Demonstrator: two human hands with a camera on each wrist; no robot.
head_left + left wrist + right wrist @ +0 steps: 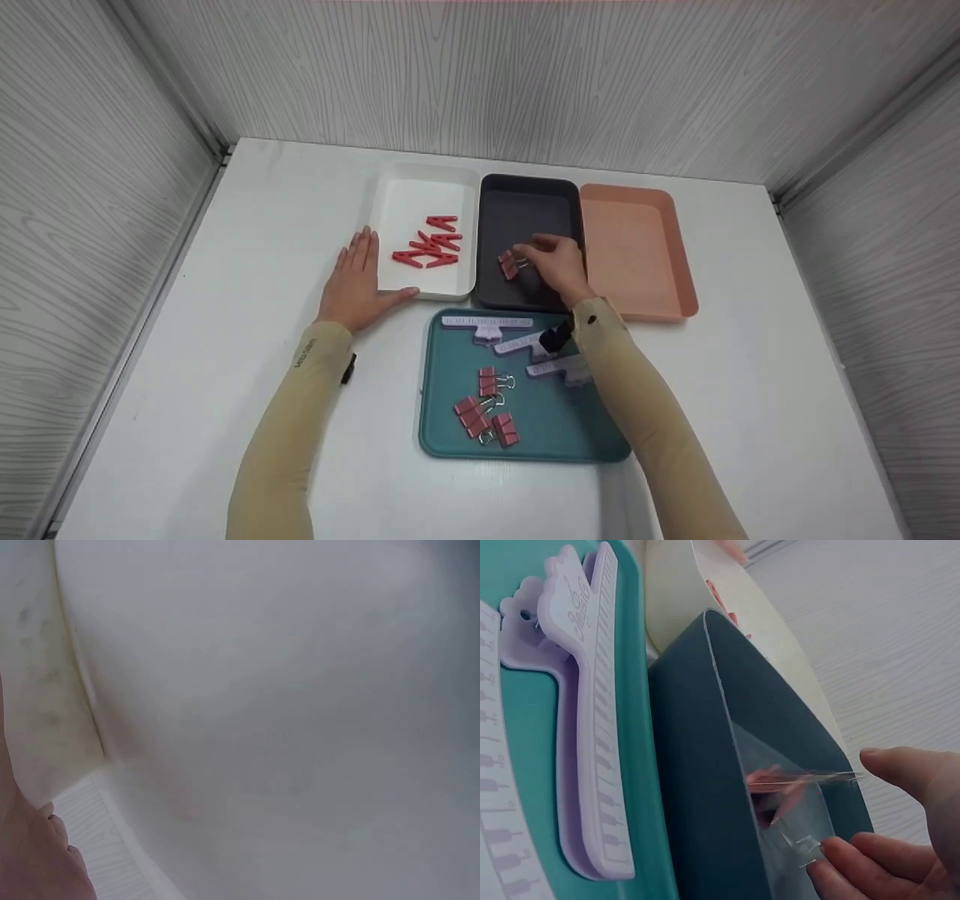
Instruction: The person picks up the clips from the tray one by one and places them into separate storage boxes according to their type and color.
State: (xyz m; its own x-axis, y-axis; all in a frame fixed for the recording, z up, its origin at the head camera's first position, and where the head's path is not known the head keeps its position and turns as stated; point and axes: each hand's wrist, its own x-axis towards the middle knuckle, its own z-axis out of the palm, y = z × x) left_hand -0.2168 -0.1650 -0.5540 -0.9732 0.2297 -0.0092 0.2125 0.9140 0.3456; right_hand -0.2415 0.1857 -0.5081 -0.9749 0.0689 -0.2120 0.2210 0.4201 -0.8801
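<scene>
My right hand (559, 264) is over the dark tray (529, 206), its fingertips right at a pink binder clip (509, 265) with wire handles. In the right wrist view the thumb and fingers stand apart, and the binder clip (780, 784) is blurred between them and the tray's inside. My left hand (356, 289) lies with fingers straight along the left side of the white tray (427, 172), its thumb at the near rim. Several red clothespins (442, 259) lie in that tray. On the teal tray (555, 431) are several pink binder clips (472, 416) and three lilac piano-key clips (487, 322).
An orange tray (630, 247) stands right of the dark one, the three trays side by side along the back. The teal tray lies in front of them on a white table (750, 420). Grey wood-grain panels (487, 82) enclose the table at the back and sides.
</scene>
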